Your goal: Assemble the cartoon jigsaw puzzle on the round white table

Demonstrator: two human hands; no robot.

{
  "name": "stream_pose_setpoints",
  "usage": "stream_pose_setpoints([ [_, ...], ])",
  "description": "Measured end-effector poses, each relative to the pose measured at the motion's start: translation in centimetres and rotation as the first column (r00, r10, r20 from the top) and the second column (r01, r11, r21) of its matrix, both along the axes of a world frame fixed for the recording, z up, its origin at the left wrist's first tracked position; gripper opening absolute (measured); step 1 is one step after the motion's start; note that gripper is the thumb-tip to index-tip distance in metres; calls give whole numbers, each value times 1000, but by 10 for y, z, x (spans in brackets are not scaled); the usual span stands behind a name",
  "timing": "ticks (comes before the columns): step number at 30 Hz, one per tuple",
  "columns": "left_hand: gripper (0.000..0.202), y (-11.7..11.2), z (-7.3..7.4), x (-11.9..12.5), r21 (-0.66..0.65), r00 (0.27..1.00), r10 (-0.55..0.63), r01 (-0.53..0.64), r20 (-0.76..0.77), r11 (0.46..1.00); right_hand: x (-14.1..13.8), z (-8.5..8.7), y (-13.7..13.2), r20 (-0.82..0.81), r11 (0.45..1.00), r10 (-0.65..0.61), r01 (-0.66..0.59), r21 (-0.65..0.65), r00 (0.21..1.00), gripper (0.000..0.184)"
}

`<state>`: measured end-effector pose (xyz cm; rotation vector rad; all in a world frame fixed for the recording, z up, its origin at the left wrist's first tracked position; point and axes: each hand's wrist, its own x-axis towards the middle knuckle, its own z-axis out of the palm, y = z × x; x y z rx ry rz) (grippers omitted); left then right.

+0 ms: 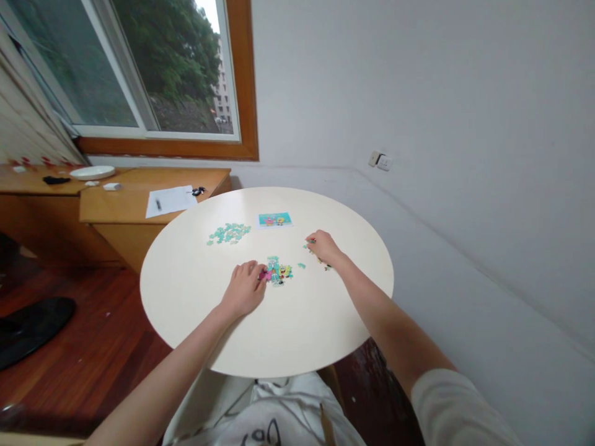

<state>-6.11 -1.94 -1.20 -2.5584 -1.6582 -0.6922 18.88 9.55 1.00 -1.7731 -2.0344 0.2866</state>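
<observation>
Left hand (244,288) touching a partly assembled SpongeBob jigsaw (274,271), fingers spreading loosely, right hand (324,246) bunching fingertips at loose puzzle pieces (328,267), whether pinching one I can't tell

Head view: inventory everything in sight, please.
Table: 1, cream, centre
Joined puzzle section: 1, multicoloured, table centre
Puzzle pile: 1, mostly teal, table left
Loose piece: probably 1, teal, table centre
Scattered pieces: several, mixed, table right
Picture card: 1, mostly teal, table back
Desk: at least 1, brown, left
Plate: 1, white, desk
Paper: 1, white, desk
Small items: several, black, white, red, desk
Window: 1, brown frame, upper left
Curtain: 1, beige, far left
Wall plates: 2, pale, wall
Flat base: 1, black, floor left
Left hand: 1, bare, at joined section
Right hand: 1, bare, over scattered pieces
Clothing: count unclear, white, bottom
</observation>
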Motion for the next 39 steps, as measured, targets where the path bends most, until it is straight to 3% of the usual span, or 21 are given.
stream_pose_setpoints([
  [8, 31, -1, 4, 3, -49, 1000, 24, -23, 4, 999, 11, 2, 23, 113, 979, 188, -176, -107, 976, 6],
  [13, 31, -4, 11, 6, -62, 1000, 15, -16, -17, 998, 16, 3, 22, 151, 960, 273, -258, -110, 950, 4],
  [16, 30, -4, 13, 7, -60, 1000, 13, -14, -15, 998, 19, -3, 13, 62, 949, 312, -307, -75, 948, 3],
  [22, 32, -5, 14, 6, -91, 1000, 17, -18, -13, 996, 24, -16, 0, -134, 963, 266, -268, 4, 955, 1],
  [29, 32, -5, 17, 6, -120, 999, 34, -33, 5, 992, 22, -14, -7, -169, 965, 257, -261, -2, 951, 5],
  [35, 32, -6, 17, 4, -111, 999, 41, -39, 16, 993, 17, -14, -11, -293, 950, 294, -312, -12, 910, 5],
  [39, 33, -6, 16, 5, -114, 998, 52, -48, 29, 992, 16, -16, -13, -268, 938, 337, -348, 7, 903, 14],
])
